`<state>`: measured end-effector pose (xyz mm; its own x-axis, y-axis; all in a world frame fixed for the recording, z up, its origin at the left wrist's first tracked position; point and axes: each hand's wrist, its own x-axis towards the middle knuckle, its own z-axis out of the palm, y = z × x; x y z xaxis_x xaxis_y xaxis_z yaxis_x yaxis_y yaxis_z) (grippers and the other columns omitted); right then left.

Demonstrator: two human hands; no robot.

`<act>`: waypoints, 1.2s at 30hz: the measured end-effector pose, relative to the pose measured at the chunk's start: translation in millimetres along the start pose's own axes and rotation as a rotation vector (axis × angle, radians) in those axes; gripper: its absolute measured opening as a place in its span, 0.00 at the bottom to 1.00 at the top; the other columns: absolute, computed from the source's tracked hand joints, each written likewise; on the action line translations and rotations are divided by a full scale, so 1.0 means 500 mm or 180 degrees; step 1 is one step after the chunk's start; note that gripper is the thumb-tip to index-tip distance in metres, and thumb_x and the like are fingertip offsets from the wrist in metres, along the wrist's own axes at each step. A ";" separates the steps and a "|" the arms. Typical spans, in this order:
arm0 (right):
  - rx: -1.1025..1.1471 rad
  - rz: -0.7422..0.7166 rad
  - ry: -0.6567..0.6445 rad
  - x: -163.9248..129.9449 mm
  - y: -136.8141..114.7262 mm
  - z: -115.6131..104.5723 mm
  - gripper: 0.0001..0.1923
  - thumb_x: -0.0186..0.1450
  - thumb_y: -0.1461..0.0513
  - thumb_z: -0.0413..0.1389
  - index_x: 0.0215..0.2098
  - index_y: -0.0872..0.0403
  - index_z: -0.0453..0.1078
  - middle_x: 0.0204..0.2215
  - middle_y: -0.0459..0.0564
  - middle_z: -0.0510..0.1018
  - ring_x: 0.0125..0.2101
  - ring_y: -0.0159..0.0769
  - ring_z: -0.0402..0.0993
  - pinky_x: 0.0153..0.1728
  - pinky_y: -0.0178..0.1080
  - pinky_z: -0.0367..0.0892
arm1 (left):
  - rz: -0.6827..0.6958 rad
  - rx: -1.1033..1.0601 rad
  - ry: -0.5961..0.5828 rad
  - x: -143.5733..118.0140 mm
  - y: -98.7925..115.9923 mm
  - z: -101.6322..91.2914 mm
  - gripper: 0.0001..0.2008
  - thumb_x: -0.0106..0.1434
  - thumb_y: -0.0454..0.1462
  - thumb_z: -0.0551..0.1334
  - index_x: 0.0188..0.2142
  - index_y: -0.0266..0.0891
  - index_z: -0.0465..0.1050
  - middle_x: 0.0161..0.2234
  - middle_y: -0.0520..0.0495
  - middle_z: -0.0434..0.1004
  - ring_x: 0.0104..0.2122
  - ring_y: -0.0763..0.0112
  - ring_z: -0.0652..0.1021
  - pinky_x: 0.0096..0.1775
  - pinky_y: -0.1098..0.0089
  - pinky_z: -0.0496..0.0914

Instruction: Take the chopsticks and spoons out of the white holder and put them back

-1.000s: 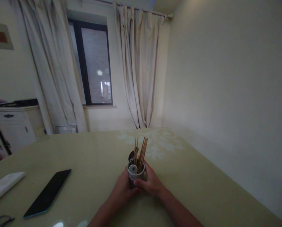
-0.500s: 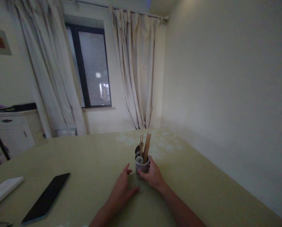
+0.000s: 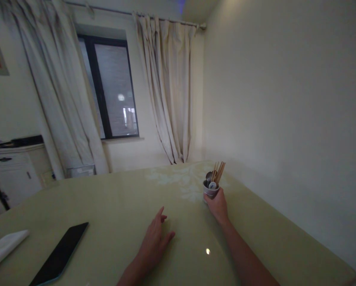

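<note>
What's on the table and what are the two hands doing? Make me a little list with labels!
right hand: right hand wrapped around the cup, far side of the table
cup contents: wooden chopsticks and spoons, standing upright
left hand: left hand flat on the table, open, holding nothing
nearby: black phone lying flat; white cloth at the left edge

A small white cup stands upright on the pale green desk, well to the right of a flat black phone and farther back on the desk than it. The right hand wraps the cup's near side. A bundle of brown wooden chopsticks rises from the cup, leaning slightly to the right. Beside the chopsticks, a dark spoon bowl and a white spoon poke above the rim.
</note>
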<state>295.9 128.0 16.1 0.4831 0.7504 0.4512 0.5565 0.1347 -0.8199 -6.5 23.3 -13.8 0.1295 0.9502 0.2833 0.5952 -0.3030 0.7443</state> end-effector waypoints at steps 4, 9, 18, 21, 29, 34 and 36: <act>-0.0064 0.0036 0.0036 -0.001 0.007 0.008 0.36 0.56 0.50 0.62 0.58 0.57 0.66 0.50 0.66 0.81 0.48 0.59 0.80 0.47 0.52 0.72 | 0.0019 0.0001 0.0013 -0.002 0.002 0.002 0.42 0.66 0.46 0.62 0.74 0.37 0.48 0.60 0.31 0.74 0.60 0.50 0.75 0.65 0.45 0.65; -0.0263 -0.0041 0.0717 -0.010 -0.021 -0.005 0.51 0.57 0.45 0.62 0.69 0.63 0.56 0.64 0.77 0.68 0.63 0.69 0.65 0.59 0.61 0.62 | 0.0056 0.0062 -0.0033 -0.002 0.009 -0.001 0.41 0.67 0.45 0.61 0.74 0.38 0.48 0.60 0.32 0.74 0.61 0.51 0.75 0.65 0.46 0.65; 0.0707 -0.2137 -0.1337 -0.185 -0.148 0.032 0.30 0.74 0.51 0.54 0.71 0.49 0.60 0.64 0.61 0.72 0.63 0.55 0.66 0.64 0.56 0.59 | 0.0760 0.0507 -0.0347 0.002 0.030 0.003 0.21 0.68 0.40 0.61 0.60 0.45 0.75 0.60 0.38 0.79 0.60 0.50 0.76 0.63 0.48 0.69; 0.0811 -0.2583 -0.2901 -0.229 -0.177 0.038 0.30 0.72 0.42 0.52 0.64 0.48 0.71 0.54 0.57 0.81 0.52 0.52 0.76 0.58 0.52 0.66 | 0.1048 0.0481 -0.0537 0.002 0.033 0.015 0.21 0.62 0.35 0.62 0.54 0.48 0.80 0.53 0.41 0.84 0.53 0.52 0.81 0.58 0.53 0.75; 0.0907 -0.2055 -0.3251 -0.242 -0.182 0.038 0.36 0.67 0.35 0.55 0.56 0.51 0.79 0.47 0.59 0.85 0.47 0.52 0.79 0.52 0.50 0.70 | 0.0915 0.0512 -0.0647 0.003 0.012 0.030 0.18 0.58 0.32 0.63 0.48 0.46 0.82 0.47 0.42 0.87 0.47 0.55 0.84 0.51 0.60 0.78; 0.0939 -0.1937 -0.3290 -0.242 -0.177 0.046 0.33 0.66 0.38 0.58 0.56 0.51 0.79 0.48 0.58 0.85 0.48 0.52 0.80 0.53 0.49 0.70 | 0.0978 0.0489 -0.0651 0.003 0.018 0.022 0.18 0.57 0.31 0.63 0.46 0.45 0.82 0.46 0.42 0.87 0.45 0.55 0.85 0.49 0.62 0.78; 0.0982 -0.1867 -0.3294 -0.242 -0.175 0.049 0.32 0.65 0.38 0.60 0.56 0.51 0.79 0.48 0.57 0.85 0.48 0.52 0.80 0.53 0.48 0.70 | 0.0989 0.0514 -0.0623 0.003 0.022 0.019 0.17 0.58 0.31 0.62 0.45 0.45 0.83 0.44 0.42 0.87 0.45 0.56 0.85 0.49 0.62 0.78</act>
<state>172.3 41.2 24.4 -0.6287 0.6654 0.4026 0.2578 0.6667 -0.6993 7.9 22.1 -11.0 0.4624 0.8156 0.3478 0.6188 -0.5778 0.5322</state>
